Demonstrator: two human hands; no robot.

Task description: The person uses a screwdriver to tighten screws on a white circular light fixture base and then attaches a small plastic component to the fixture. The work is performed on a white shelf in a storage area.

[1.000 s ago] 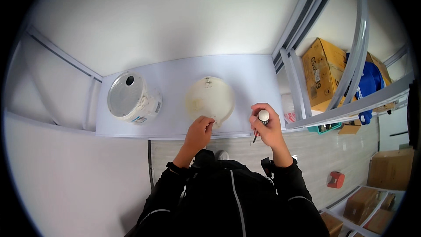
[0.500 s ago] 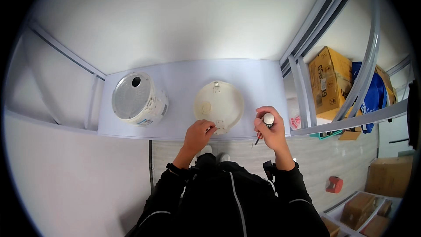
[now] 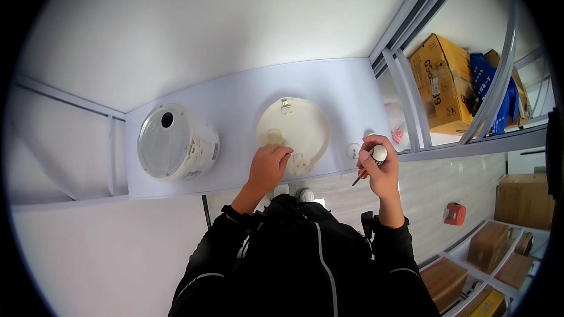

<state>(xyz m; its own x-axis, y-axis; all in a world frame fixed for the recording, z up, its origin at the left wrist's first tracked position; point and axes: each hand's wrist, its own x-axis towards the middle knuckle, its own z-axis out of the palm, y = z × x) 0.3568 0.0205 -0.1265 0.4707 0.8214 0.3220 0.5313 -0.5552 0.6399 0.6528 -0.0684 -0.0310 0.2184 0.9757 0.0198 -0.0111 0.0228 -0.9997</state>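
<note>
A round cream-white lid (image 3: 308, 124) lies on the white table, with a small metal fitting (image 3: 286, 105) at its far edge and another at its near edge. My left hand (image 3: 267, 167) is at the lid's near left edge, fingers pinched together; whatever they may hold is hidden. In my right hand (image 3: 383, 177) is a screwdriver (image 3: 379, 154) with a pale-ended handle, its dark shaft pointing down toward the table's front edge. Just left of that hand rests a small white round piece (image 3: 353, 151).
A white cylindrical container (image 3: 202, 151) with a clear top and a dark round hole stands at the table's left. Grey frame posts (image 3: 405, 100) rise at the right, with a cardboard box (image 3: 437, 85) and blue cloth beyond. A red stool (image 3: 455, 213) stands on the floor.
My view has shifted. The right hand has moved slightly right, still holding the screwdriver, and the small white round piece beside it now shows. My left hand stays pinched at the lid's edge.
</note>
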